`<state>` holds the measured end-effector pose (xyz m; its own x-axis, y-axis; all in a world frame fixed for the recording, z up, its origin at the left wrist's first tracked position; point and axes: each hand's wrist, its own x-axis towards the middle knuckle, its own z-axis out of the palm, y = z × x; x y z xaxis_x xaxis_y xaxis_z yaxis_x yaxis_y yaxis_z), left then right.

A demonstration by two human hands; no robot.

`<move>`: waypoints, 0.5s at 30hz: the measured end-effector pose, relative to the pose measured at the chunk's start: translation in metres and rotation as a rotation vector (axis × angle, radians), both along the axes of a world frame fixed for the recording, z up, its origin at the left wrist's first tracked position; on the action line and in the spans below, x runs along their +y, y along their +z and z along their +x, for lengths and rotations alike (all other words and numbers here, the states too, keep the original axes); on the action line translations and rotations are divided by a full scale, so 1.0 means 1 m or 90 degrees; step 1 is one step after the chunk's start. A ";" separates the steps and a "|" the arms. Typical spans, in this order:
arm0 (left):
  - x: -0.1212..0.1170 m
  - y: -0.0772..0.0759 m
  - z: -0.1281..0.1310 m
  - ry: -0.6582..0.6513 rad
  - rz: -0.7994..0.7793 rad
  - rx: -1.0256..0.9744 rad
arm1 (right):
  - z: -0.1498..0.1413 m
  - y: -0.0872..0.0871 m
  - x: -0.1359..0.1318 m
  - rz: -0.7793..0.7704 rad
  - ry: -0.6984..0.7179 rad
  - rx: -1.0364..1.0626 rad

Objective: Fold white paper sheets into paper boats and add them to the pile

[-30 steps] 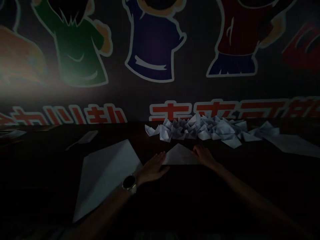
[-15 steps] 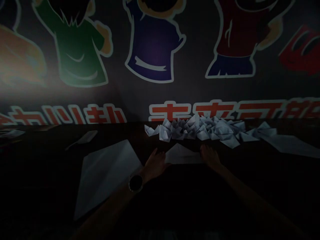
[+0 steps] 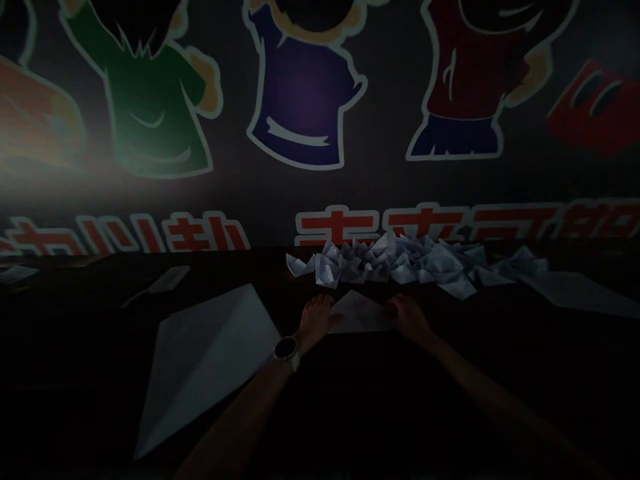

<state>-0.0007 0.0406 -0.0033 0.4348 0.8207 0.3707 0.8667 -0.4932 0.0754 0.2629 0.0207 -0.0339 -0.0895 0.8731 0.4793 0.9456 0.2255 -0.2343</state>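
A white sheet of paper (image 3: pixel 361 315), folded to a peak at the top with a straight lower edge, lies on the dark table between my hands. My left hand (image 3: pixel 315 320), with a watch (image 3: pixel 286 348) on its wrist, holds the paper's left end, its thumb over the paper and its fingers bent beside it. At the right end, my right hand (image 3: pixel 411 320) grips the corner with curled fingers. The dim light hides the exact finger contact. Just beyond is a heap of folded paper boats (image 3: pixel 400 260).
Large white sheets (image 3: pixel 210 360) lie at the left, close to my left forearm. Another white sheet (image 3: pixel 585 291) is at the far right. A pale flat object (image 3: pixel 170 279) sits farther back on the left. Behind the table rises a wall with cartoon figures (image 3: pixel 305 100).
My right hand has moved in to the left along the folded paper. My left hand has turned more upright, its fingers now bent forward. The whole view has shifted slightly.
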 end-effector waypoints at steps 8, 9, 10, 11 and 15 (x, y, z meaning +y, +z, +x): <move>-0.007 -0.003 0.001 0.023 -0.085 -0.141 | -0.002 0.007 0.007 -0.050 0.051 0.359; -0.007 -0.001 0.000 0.018 -0.114 -0.186 | -0.003 0.010 0.006 -0.054 0.050 0.398; -0.006 0.001 -0.001 0.001 -0.156 -0.240 | -0.004 0.014 0.004 -0.058 0.053 0.447; -0.006 0.003 -0.001 -0.029 -0.207 -0.299 | -0.005 0.017 0.002 -0.061 0.067 0.501; -0.007 0.005 0.006 -0.153 -0.359 -0.536 | -0.010 0.023 -0.008 -0.040 0.185 0.603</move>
<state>0.0051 0.0335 0.0015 0.3892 0.8947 0.2190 0.3103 -0.3512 0.8834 0.2530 0.0127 -0.0108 0.0919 0.9040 0.4176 0.2710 0.3809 -0.8840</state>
